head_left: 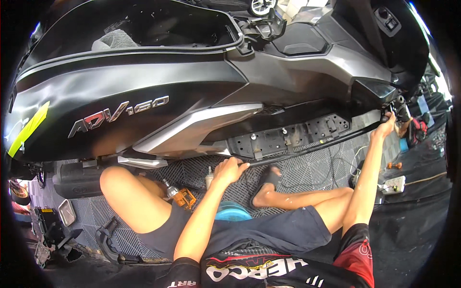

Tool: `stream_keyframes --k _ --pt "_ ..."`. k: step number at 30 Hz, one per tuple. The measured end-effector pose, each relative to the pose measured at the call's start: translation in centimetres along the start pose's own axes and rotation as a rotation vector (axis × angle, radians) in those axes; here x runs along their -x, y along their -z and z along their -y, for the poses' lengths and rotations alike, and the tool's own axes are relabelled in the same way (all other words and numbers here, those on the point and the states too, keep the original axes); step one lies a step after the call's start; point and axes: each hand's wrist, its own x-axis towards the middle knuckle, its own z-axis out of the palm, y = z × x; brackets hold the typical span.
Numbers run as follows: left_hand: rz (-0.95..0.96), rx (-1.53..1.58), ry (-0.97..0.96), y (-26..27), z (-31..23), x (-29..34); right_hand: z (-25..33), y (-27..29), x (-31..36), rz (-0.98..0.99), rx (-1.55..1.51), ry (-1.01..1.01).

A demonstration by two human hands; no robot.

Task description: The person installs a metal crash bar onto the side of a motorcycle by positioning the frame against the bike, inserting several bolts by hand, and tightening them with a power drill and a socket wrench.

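A scooter (192,81) with black and silver body panels stands across the view, its lower side facing me. Along that side a long curved black bar (307,152) spans between my two hands. My left hand (229,171) is closed round the bar's left end. At the far right, beside the front fittings, my right hand (384,127) is closed on the other end; its fingertips are partly hidden. Just above the bar lies a black slotted plate (288,137) with several bolts, fixed along the scooter's lower edge.
Between my legs are an orange cordless impact driver (183,196), a pale bottle (209,178) and a blue round seat (232,212). A black frame part (113,242) and a metal tray (67,212) lie at left. A white power strip (394,185) with cables sits at right.
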Motion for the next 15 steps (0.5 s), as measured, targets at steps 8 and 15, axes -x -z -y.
stream_keyframes --k 8,15 --pt "0.181 -0.119 -0.026 1.3 -0.2 -0.6 2.3 -4.2 2.6 -0.099 -0.160 -0.083" --pt "0.030 -0.395 -0.034 1.3 -2.5 1.8 1.3 -2.8 1.2 -0.158 -0.145 -0.151"
